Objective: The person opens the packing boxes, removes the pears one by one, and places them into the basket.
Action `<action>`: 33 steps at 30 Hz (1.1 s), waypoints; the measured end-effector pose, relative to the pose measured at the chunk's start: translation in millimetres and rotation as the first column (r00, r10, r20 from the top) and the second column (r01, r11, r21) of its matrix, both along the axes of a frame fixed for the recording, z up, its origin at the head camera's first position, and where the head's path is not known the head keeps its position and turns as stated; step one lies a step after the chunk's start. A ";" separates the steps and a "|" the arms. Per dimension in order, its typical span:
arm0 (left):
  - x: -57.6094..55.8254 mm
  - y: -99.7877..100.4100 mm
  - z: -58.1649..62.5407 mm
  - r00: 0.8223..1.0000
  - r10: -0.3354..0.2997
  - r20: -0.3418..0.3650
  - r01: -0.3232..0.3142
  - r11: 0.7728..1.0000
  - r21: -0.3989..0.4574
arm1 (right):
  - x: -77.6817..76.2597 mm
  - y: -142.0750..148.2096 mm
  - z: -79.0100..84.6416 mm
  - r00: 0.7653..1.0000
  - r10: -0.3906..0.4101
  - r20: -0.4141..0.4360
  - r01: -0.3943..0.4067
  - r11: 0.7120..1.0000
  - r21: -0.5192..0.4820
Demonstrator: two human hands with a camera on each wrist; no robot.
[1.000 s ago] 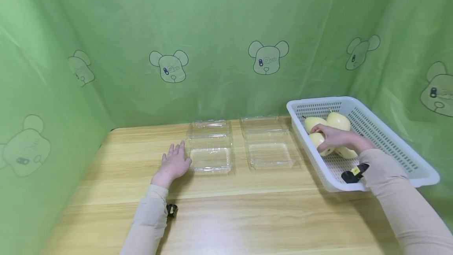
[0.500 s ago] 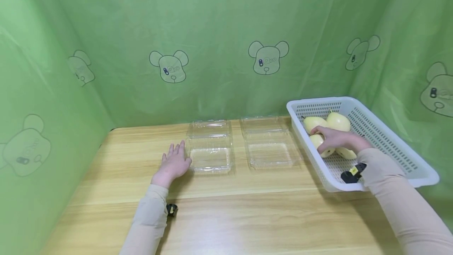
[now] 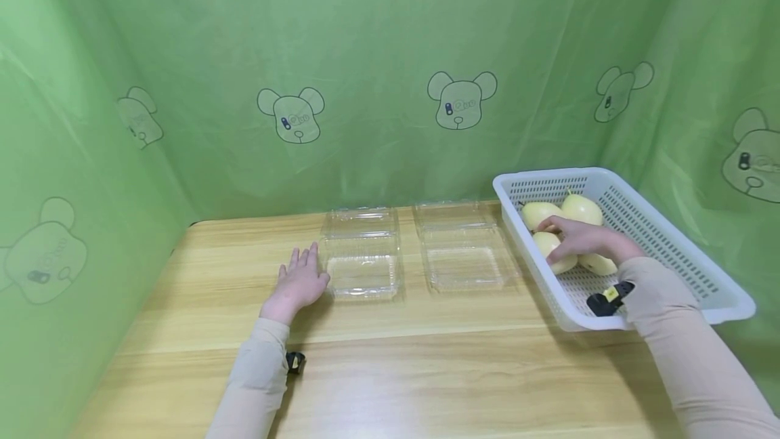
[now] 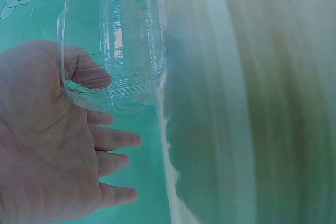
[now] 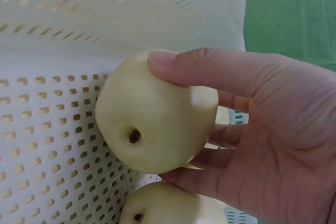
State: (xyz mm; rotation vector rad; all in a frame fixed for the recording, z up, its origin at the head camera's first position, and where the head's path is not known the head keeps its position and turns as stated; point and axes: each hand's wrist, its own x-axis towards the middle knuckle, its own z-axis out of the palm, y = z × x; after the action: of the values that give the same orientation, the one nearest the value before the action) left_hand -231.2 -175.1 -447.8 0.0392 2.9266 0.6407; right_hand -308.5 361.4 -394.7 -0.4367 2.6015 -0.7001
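Observation:
In the head view my right hand (image 3: 575, 237) is inside a white slotted plastic basket (image 3: 658, 242) at the right. It grips a pale yellow pear (image 5: 152, 114), thumb across its upper side and fingers curled behind it, as the right wrist view shows. Another pear (image 5: 173, 205) lies just below the fingers. Two more pears, a rear left one (image 3: 539, 214) and a rear right one (image 3: 583, 209), lie behind the hand. My left hand (image 3: 296, 288) has its fingers extended beside a clear plastic clamshell box (image 3: 362, 276). Its thumb lies at the box's side; whether it touches is unclear.
A second clear clamshell box (image 3: 469, 266) stands between the first box and the basket, its lid folded back too. All rest on a wooden table (image 3: 426, 378). Green curtains (image 3: 378, 39) printed with bear heads enclose the back and sides.
The gripped pear has shifted slightly toward the front of the basket under my right hand, and the pear beside it has moved a little. My left hand stays in place.

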 end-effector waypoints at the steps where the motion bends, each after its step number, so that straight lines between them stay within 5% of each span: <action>1: 0.2 0.1 0.2 1.000 0.000 0.003 0.000 1.000 0.000 | 0.3 0.0 0.7 1.000 0.001 -0.003 -0.001 1.000 -0.002; 33: -0.7 0.3 -3.8 1.000 -0.002 -0.009 0.002 1.000 0.003 | 2.7 9.4 9.9 0.996 -0.036 -0.081 0.032 0.998 -0.061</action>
State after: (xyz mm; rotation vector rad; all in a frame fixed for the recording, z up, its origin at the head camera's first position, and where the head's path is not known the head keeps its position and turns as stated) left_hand -231.9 -174.8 -451.7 0.0451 2.9344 0.6465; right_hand -305.8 370.8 -384.8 -0.4493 2.6766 -0.7889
